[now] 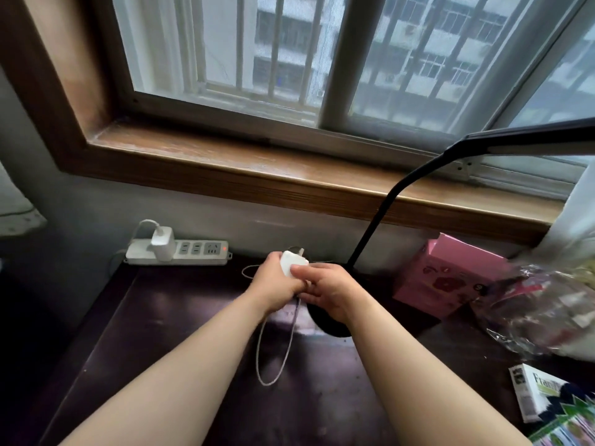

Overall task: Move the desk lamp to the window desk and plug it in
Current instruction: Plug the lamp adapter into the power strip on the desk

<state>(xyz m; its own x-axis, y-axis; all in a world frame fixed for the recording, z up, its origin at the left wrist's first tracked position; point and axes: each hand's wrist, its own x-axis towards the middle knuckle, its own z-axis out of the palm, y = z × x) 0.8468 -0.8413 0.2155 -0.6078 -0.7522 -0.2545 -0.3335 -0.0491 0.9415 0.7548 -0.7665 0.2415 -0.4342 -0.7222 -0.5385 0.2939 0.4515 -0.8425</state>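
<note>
The black desk lamp (396, 194) stands on the dark window desk (154, 320), its thin neck curving up to a flat head at the upper right. Its round base is mostly hidden behind my right hand (325, 292). My left hand (273, 281) grips a white plug adapter (291, 262) with its prongs pointing up and away. My right hand pinches the adapter's near end, where the grey cable (286, 346) leaves it and loops down over the desk. A white power strip (193, 252) lies against the wall to the left, with one white charger (162, 243) plugged in and free sockets beside it.
A pink box (444, 275) stands right of the lamp. A crinkled clear plastic bag (541, 307) and a small printed carton (534, 394) lie at the right edge. The wooden window sill (257, 169) runs above the desk.
</note>
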